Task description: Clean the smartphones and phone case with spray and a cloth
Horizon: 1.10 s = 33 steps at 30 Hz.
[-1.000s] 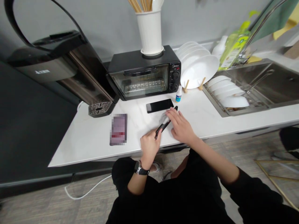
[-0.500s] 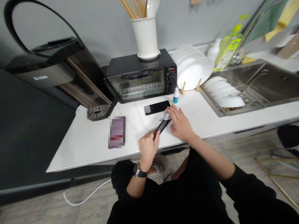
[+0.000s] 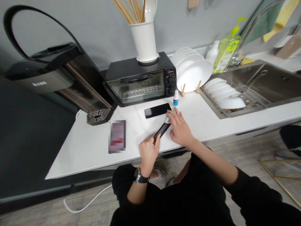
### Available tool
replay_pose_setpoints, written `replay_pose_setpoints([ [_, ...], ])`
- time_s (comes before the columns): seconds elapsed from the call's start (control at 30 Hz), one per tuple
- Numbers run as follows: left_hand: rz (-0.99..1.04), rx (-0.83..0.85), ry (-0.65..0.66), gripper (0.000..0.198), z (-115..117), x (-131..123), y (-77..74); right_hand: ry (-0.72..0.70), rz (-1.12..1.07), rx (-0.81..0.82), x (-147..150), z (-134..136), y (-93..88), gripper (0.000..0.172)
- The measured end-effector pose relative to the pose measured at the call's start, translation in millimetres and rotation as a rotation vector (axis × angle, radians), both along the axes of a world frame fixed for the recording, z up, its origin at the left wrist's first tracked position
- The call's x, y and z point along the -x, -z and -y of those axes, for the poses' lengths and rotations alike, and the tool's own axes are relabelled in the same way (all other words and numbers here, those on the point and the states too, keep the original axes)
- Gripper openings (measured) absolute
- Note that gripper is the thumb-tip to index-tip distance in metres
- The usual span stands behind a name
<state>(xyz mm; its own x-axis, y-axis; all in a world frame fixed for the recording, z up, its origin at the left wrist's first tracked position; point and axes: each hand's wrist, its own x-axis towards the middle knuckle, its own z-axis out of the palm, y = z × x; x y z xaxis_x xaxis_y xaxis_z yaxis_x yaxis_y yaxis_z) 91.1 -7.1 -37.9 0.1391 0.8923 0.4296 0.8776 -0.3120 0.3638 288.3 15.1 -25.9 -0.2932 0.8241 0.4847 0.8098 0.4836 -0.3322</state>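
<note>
My left hand (image 3: 149,151) is closed round the near end of a slim black object (image 3: 161,131) with a reddish edge; its exact kind I cannot make out. At its far end, my right hand (image 3: 180,128) presses a thin whitish wipe (image 3: 167,120) against it, the fingers bent over and partly hiding it. Just beyond the fingertips lies a flat, shiny black phone-like slab (image 3: 157,110) on the white counter (image 3: 137,125). A small white bottle (image 3: 176,98) with a blue label stands upright behind my right hand.
A toaster oven (image 3: 141,84) carries a white utensil holder (image 3: 144,40). On the left are a dark drink machine (image 3: 91,94) and a blurred-out purplish flat item (image 3: 117,136). White plates (image 3: 195,75), a soap bottle (image 3: 227,51) and a sink (image 3: 265,75) stand rightward.
The view has shifted slightly. My right fingertips have shifted a little over the wipe, and less of it shows. My left hand keeps its grip on the black object.
</note>
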Motion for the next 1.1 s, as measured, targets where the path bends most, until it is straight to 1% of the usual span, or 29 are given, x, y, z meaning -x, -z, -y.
replay_pose_setpoints([
  [0.03, -0.011, 0.016, 0.001, 0.033, 0, 0, 0.0, -0.052, 0.0, 0.006, 8, 8, 0.4, 0.092],
  [0.1, -0.05, 0.063, -0.003, 0.028, -1, 2, 0.9, -0.203, 0.017, 0.029, 26, 28, 1.3, 0.093],
  [0.13, -0.073, 0.084, -0.006, 0.027, -1, 3, 1.6, -0.276, 0.035, 0.04, 31, 35, 1.4, 0.094],
  [0.17, -0.088, 0.096, -0.011, 0.026, -1, 3, 2.2, -0.32, 0.051, 0.044, 32, 38, 1.2, 0.093],
  [0.2, -0.091, 0.1, -0.014, 0.027, -1, 3, 2.6, -0.322, 0.063, 0.04, 29, 36, 0.9, 0.092],
  [0.23, -0.08, 0.093, -0.014, 0.028, -1, 3, 2.5, -0.284, 0.07, 0.031, 23, 30, 0.4, 0.091],
  [0.33, -0.015, 0.036, 0.006, 0.034, 0, 1, 0.2, -0.046, 0.047, -0.003, 1, 5, -1.7, 0.089],
  [0.37, -0.001, 0.021, 0.011, 0.036, 1, 0, -0.8, 0.012, 0.03, -0.005, -2, 1, -2.6, 0.089],
  [0.4, 0.005, 0.018, 0.019, 0.036, 1, 0, -1.6, 0.028, 0.021, -0.001, -1, 1, -3.3, 0.088],
  [0.43, 0.002, 0.024, 0.023, 0.035, 1, 0, -2.0, -0.002, 0.02, 0.004, 4, 5, -3.6, 0.087],
  [0.53, -0.033, 0.061, 0.021, 0.027, 0, 1, -1.1, -0.229, 0.05, 0.02, 23, 28, -1.9, 0.088],
  [0.57, -0.044, 0.069, 0.025, 0.025, 0, 1, -0.4, -0.293, 0.071, 0.023, 25, 33, -1.3, 0.089],
  [0.6, -0.049, 0.071, 0.027, 0.025, 0, 1, 0.1, -0.317, 0.09, 0.022, 24, 34, -1.0, 0.09],
  [0.63, -0.045, 0.067, 0.027, 0.027, 1, 1, 0.3, -0.295, 0.102, 0.019, 19, 32, -1.0, 0.09],
  [0.77, 0.018, 0.023, 0.029, 0.035, 2, -1, -2.2, -0.025, 0.099, 0.004, -3, 9, -4.2, 0.089],
  [0.8, 0.03, 0.014, 0.03, 0.034, 2, -1, -2.9, 0.003, 0.094, 0.004, -3, 8, -5.1, 0.089],
  [0.83, 0.037, 0.013, 0.035, 0.032, 2, -1, -3.4, -0.013, 0.097, 0.005, 0, 11, -5.3, 0.09],
  [0.87, 0.035, 0.019, 0.038, 0.029, 2, 0, -3.4, -0.066, 0.104, 0.006, 5, 17, -4.9, 0.09],
  [0.97, 0.001, 0.062, 0.041, 0.023, 3, 1, -2.1, -0.292, 0.155, 0.013, 18, 35, -2.2, 0.095],
  [1.0, -0.008, 0.074, 0.04, 0.023, 3, 2, -1.6, -0.324, 0.168, 0.011, 17, 35, -1.8, 0.096],
  [1.03, -0.01, 0.076, 0.034, 0.025, 3, 2, -1.1, -0.304, 0.171, 0.005, 13, 33, -1.8, 0.096],
  [1.1, 0.004, 0.056, 0.026, 0.03, 3, 1, -0.8, -0.164, 0.157, -0.01, 1, 22, -3.0, 0.094],
])
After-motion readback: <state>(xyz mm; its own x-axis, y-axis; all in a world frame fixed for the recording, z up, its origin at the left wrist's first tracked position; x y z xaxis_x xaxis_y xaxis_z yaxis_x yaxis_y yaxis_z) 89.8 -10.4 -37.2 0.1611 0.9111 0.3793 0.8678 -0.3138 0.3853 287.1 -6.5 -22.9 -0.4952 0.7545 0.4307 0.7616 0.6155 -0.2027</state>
